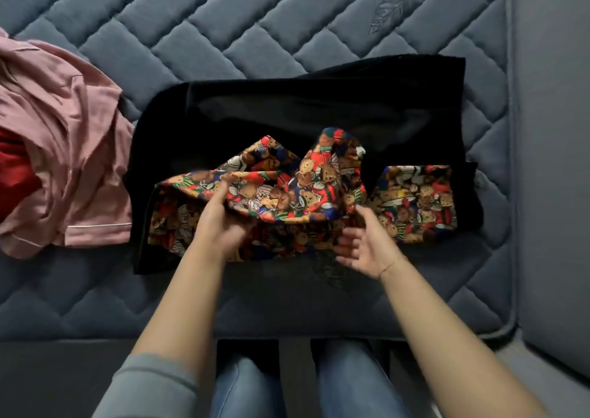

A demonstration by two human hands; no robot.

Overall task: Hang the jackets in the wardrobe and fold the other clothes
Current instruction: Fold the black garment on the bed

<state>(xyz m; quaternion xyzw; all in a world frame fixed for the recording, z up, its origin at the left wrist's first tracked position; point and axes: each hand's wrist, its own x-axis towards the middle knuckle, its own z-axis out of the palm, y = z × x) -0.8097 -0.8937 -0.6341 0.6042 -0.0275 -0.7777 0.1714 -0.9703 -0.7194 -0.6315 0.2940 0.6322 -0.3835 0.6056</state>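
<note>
Lying flat on the bed (287,18), the black top (287,108) is easy to fold. Left hand (220,223) pinches its bear cloth (287,191) — lifting it to turn over. Right hand (367,242) hangs loose, holding nothing.

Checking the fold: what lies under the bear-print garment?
The bear-print garment lies on a black garment spread on the quilted mattress. The left hand grips it. Anything beneath the black garment is covered.

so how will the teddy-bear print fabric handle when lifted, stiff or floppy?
Probably floppy: the teddy-bear print fabric peaks and creases where the left hand grips it. Likely light, since one grip raises a fold. It may drag the black garment it seems attached to.
</note>
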